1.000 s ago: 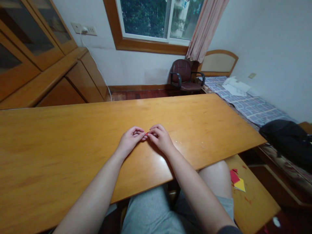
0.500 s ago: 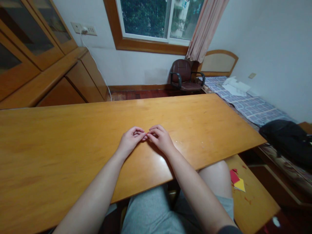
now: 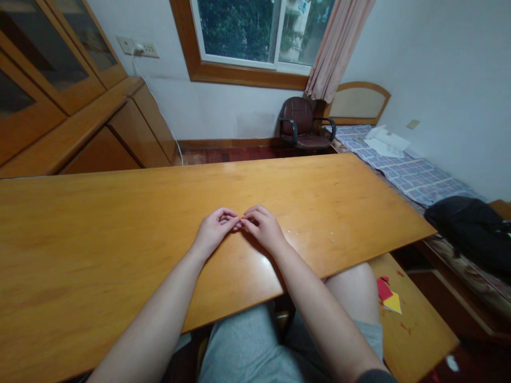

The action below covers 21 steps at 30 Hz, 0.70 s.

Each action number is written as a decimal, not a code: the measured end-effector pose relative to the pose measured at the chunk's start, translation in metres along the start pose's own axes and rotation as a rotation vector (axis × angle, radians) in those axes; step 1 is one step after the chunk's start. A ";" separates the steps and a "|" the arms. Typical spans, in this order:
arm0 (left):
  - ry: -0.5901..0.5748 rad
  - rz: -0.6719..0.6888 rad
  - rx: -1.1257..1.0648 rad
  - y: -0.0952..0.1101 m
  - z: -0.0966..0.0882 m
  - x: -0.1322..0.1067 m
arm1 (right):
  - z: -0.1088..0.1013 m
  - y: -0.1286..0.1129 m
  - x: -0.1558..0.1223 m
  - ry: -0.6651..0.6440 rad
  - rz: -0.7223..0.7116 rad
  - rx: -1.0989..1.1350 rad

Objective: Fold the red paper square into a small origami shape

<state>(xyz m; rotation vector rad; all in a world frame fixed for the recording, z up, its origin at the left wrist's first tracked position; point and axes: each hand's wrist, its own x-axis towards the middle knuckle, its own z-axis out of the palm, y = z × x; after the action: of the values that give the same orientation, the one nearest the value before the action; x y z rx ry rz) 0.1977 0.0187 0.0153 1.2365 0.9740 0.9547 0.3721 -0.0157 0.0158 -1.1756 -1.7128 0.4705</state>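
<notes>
Over the middle of the wooden table (image 3: 131, 223), my left hand (image 3: 217, 226) and my right hand (image 3: 261, 223) meet at their fingertips. Both are closed in a pinch. Between them shows a tiny red-orange piece (image 3: 241, 218), mostly hidden by the fingers and too small to name. My wrists rest low, close to the tabletop. A few small pale bits (image 3: 293, 232) lie on the table to the right of my right hand.
On a lower wooden bench (image 3: 419, 330) at the right lie red paper (image 3: 384, 289), yellow paper (image 3: 393, 303) and small red scraps. A black bag (image 3: 467, 229) sits on the bed (image 3: 419, 175). Beyond the table stands a brown armchair (image 3: 299, 119); cabinets (image 3: 104, 127) line the left.
My fingers have shifted very slightly, and less of the red-orange piece shows between them. Everything else stays where it was.
</notes>
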 end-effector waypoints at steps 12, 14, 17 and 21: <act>-0.006 0.007 0.053 0.004 0.001 -0.001 | 0.001 -0.003 -0.002 -0.042 -0.011 -0.058; -0.012 0.008 0.066 0.005 0.002 -0.001 | 0.001 -0.003 -0.002 -0.051 -0.011 -0.078; -0.008 0.013 0.079 0.006 0.003 -0.002 | 0.002 -0.003 -0.002 -0.053 -0.024 -0.086; -0.002 0.025 0.098 0.007 0.003 -0.002 | 0.002 -0.001 -0.002 -0.047 -0.036 -0.083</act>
<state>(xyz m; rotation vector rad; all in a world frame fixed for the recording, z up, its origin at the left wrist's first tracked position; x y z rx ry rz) 0.1998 0.0162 0.0224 1.3339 1.0159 0.9344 0.3703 -0.0175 0.0149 -1.1990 -1.8063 0.4107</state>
